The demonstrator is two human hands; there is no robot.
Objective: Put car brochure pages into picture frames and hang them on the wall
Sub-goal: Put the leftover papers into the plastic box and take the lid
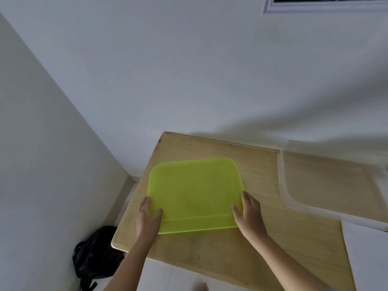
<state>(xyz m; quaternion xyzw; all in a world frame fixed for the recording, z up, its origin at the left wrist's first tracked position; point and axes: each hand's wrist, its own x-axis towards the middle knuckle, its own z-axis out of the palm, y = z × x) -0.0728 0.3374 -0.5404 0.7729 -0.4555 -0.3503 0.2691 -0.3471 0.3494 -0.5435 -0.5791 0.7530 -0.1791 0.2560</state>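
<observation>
Prep step: left hand (148, 217) and right hand (248, 211) clasp green tray (195, 194) edges on table (262, 248), fingers curled. Next, probably: shift tray aside.

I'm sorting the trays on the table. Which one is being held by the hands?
The green tray, gripped at its near corners by the left hand and right hand. The clear tray lies untouched to its right.

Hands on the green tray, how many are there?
2. The left hand grips the green tray at its near left edge; the right hand grips its near right edge. None seems hidden.
</observation>
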